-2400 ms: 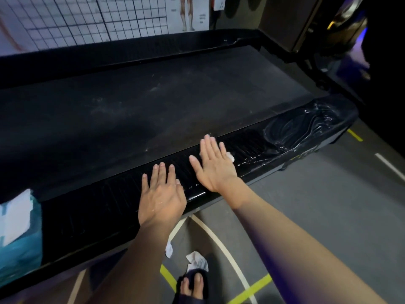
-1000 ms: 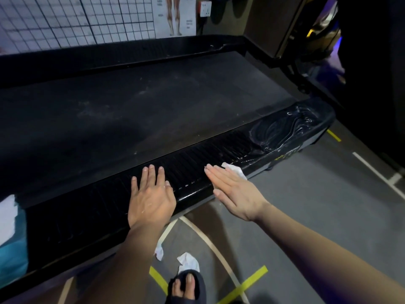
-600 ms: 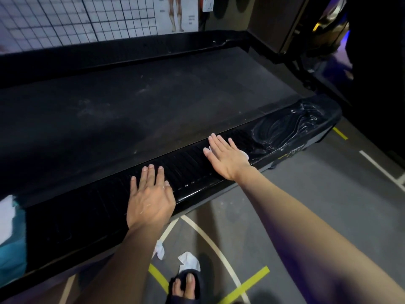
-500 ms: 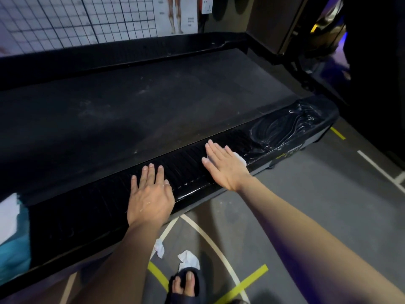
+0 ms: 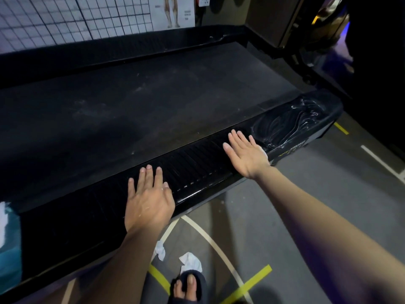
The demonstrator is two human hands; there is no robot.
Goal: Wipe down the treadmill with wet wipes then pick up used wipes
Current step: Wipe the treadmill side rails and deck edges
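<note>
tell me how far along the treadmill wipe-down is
Done: wet streaks shine at the right end of the side rail. In hand: the right hand presses flat beside them, left hand rests further left; any wipe beneath is hidden. Left: dusty belt and two used wipes on the floor.

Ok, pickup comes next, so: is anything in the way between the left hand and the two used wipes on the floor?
Nothing visible. The left hand rests flat on the treadmill's side rail. The smaller wipe and the larger wipe lie on the floor below it, by the slippered foot.
</note>
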